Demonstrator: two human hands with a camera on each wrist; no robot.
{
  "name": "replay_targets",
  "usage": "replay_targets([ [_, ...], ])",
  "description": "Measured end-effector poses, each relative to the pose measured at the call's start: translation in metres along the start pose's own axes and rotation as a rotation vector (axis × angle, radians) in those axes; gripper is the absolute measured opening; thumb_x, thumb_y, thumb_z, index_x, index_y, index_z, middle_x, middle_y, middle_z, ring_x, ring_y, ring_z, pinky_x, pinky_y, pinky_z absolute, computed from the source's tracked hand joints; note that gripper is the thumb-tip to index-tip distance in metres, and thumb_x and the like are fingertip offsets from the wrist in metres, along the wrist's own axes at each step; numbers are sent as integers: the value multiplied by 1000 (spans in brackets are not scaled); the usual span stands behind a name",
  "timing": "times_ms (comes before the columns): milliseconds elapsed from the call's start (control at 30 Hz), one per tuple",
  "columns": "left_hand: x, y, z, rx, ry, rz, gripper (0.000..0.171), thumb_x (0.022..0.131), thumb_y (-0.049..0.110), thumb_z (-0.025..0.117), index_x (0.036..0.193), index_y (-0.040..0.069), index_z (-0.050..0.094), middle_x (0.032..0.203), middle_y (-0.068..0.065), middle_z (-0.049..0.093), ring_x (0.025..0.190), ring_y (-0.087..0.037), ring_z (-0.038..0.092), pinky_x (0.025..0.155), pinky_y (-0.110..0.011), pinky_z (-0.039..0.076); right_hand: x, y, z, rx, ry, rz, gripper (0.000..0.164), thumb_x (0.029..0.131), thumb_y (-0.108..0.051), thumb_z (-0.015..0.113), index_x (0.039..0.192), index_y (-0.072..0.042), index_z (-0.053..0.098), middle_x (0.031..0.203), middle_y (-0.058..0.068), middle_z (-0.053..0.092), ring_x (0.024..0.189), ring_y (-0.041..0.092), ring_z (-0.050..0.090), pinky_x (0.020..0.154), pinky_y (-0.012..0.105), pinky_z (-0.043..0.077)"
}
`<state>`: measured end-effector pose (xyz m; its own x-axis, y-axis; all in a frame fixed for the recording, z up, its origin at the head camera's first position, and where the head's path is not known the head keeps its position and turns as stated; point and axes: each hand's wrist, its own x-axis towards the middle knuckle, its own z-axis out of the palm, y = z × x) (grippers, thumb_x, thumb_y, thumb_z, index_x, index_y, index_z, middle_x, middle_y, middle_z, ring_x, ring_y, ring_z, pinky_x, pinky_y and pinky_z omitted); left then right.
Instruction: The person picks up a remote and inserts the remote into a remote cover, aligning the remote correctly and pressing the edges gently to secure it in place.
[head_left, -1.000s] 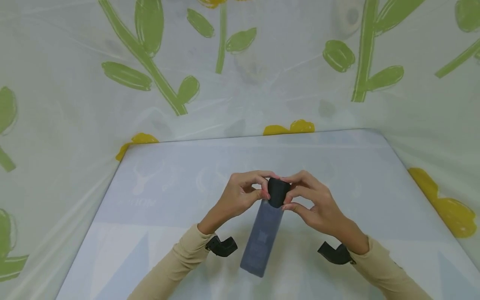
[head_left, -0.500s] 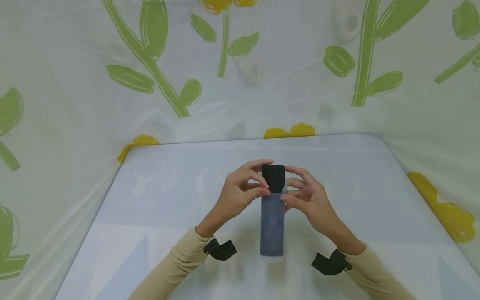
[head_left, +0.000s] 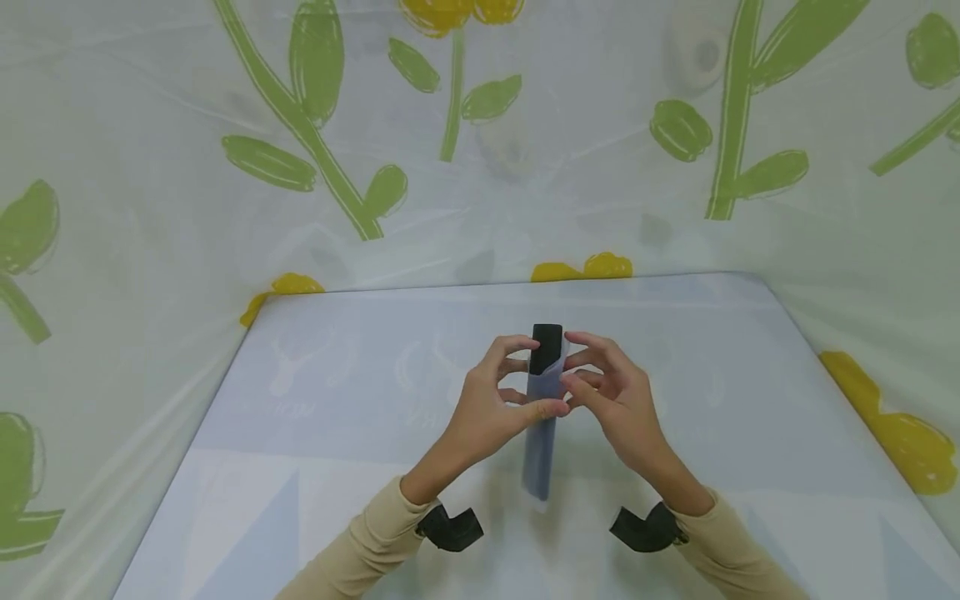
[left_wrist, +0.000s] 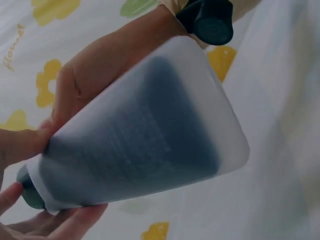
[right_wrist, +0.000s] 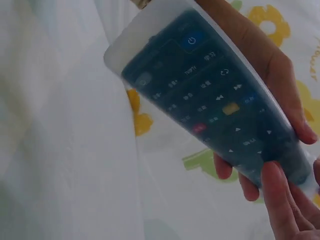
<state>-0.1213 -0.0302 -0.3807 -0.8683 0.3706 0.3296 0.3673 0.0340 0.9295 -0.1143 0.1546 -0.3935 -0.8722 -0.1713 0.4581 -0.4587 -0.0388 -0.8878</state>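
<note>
A black remote control (head_left: 546, 348) stands lengthwise between the hands, its dark end poking out of a frosted translucent sleeve (head_left: 538, 462). In the right wrist view, the buttons of the remote control (right_wrist: 215, 95) show through the sleeve. The left wrist view shows the other side of the sleeve (left_wrist: 135, 130), cloudy and dark. My left hand (head_left: 491, 408) holds the sleeved remote control, thumb across it and fingers along its left side. With thumb and fingers, my right hand (head_left: 618, 408) pinches the sleeve near its open end.
Under the hands lies a pale blue and white table (head_left: 337, 492). A white sheet printed with green leaves and yellow flowers (head_left: 525, 200) hangs behind and around it. Each wrist carries a black camera mount (head_left: 452, 529).
The remote control has swung from slanting to nearly upright and turned so a narrower side faces the head camera. My left thumb has moved down and across it. The head view has shifted slightly.
</note>
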Motion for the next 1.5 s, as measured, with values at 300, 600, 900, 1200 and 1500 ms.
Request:
replay_targets([
  [300, 1, -21, 0, -558, -82, -102, 51, 86, -2, 56, 131, 5, 33, 136, -18, 37, 113, -27, 53, 80, -51, 53, 5, 12, -6, -139, -2, -50, 47, 85, 9, 64, 130, 0, 51, 108, 16, 51, 96, 19, 56, 77, 24, 54],
  [600, -2, -26, 6, -632, -114, -195, 34, 97, 5, 47, 127, 11, 33, 132, -14, 35, 107, -32, 58, 83, -54, 51, 7, 14, -19, -37, 22, -36, 23, 80, 12, 68, 101, 6, 62, 97, 15, 52, 75, 21, 62, 54, 31, 56],
  [900, -3, -30, 5, -283, 34, -198, 28, 93, 10, 60, 118, 3, 48, 112, -17, 64, 99, -19, 61, 87, -34, 50, 8, 14, -24, -220, -95, -188, 26, 73, 14, 73, 90, -5, 68, 118, 15, 58, 102, 17, 59, 74, 28, 56],
  [1200, -5, -26, 5, -355, 139, -198, 13, 90, 3, 63, 97, 0, 52, 95, -10, 67, 77, -17, 65, 62, -30, 55, 4, 14, -26, -25, -124, -80, 30, 71, 14, 74, 99, 6, 68, 117, 19, 59, 98, 24, 63, 70, 38, 56],
  [1500, -2, -25, 1, -234, 70, -130, 8, 93, 4, 58, 95, 7, 51, 105, -13, 56, 78, -18, 65, 56, -29, 54, 7, 6, -20, -355, -102, -304, 32, 69, 14, 76, 84, -12, 66, 124, 13, 58, 113, 23, 55, 90, 25, 49],
])
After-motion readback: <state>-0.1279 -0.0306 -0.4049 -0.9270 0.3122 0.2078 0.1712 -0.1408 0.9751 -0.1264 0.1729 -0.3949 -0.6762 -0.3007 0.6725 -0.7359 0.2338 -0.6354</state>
